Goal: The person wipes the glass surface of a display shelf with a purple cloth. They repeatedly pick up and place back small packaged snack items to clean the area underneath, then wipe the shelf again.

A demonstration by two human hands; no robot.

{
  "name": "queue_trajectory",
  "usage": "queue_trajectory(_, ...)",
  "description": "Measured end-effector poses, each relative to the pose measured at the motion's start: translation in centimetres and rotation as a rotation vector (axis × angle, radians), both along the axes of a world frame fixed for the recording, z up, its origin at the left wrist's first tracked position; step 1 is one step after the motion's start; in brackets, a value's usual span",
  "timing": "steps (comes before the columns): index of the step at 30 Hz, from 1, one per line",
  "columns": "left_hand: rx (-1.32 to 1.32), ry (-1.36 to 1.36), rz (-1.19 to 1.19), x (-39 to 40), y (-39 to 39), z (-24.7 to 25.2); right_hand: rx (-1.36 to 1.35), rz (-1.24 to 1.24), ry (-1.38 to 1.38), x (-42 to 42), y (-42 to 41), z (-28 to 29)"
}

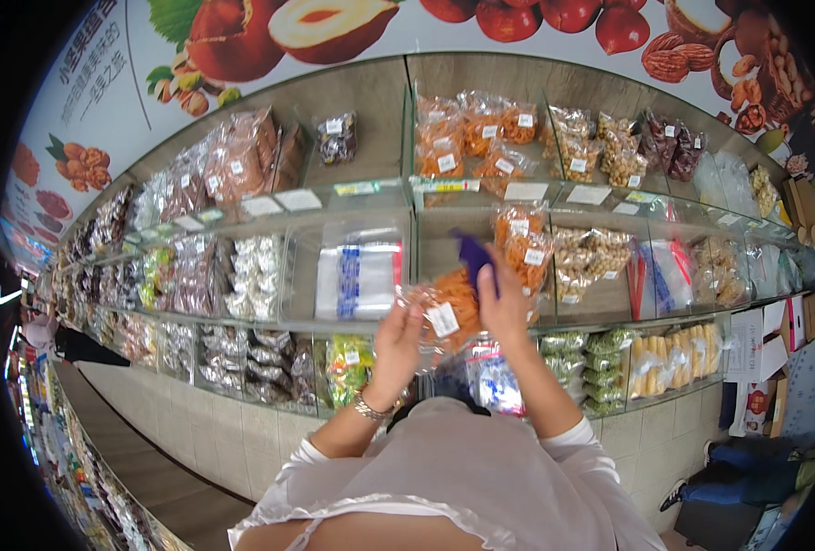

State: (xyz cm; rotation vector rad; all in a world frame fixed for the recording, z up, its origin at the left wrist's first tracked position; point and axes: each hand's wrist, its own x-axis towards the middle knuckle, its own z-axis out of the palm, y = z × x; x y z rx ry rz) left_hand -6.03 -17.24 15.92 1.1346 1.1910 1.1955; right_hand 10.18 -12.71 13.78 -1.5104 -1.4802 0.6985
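Observation:
Between my hands is a clear plastic bag of orange dried food with a white label on its front. My left hand grips the bag's left edge. My right hand is at the bag's right side and holds a dark purple cloth against it; whether its fingers also pinch the bag is unclear. More bags of the orange food stand just beyond my right hand in the middle glass compartment. A bracelet is on my left wrist.
Glass-divided shelves hold many packaged snacks. A clear tray with flat plastic bags lies left of my hands. Cardboard boxes stand at the right. One person is far left, and another person's legs show at lower right.

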Motion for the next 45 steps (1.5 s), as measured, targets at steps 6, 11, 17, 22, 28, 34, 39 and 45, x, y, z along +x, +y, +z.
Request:
queue_trajectory(6,-0.026,-0.166,0.115,-2.2,-2.8,1.5,-0.215,0.076,1.000,1.8,-5.1,-3.0)
queue_trajectory(11,-0.105,-0.086,0.127,-1.8,-4.9,-0.9,0.215,0.364,-0.654,-4.7,-9.9,5.1)
queue_trajectory(17,0.000,-0.239,0.039,-2.2,-6.4,0.4,0.140,0.187,-0.037,-3.5,-6.6,2.3)
queue_trajectory(22,-0.091,-0.531,0.109,-3.4,-6.5,0.4,-0.419,0.104,1.069,1.7,-6.0,-0.7)
queue_trajectory(28,-0.123,-0.544,0.139,-2.9,-6.7,-0.8,0.146,0.311,0.531,-3.4,-12.4,3.2)
queue_trajectory(34,-0.069,-0.660,0.098,-2.9,-6.9,2.0,0.632,0.374,-0.523,-3.5,-11.4,1.9)
queue_trajectory(39,-0.154,-0.637,-0.019,-4.2,-6.2,2.9,-0.206,0.032,1.020,0.5,-7.8,-2.1)
queue_trajectory(45,-0.133,-0.344,-0.336,-4.9,-4.7,4.1,-0.689,0.405,1.337,1.1,-8.7,-0.4)
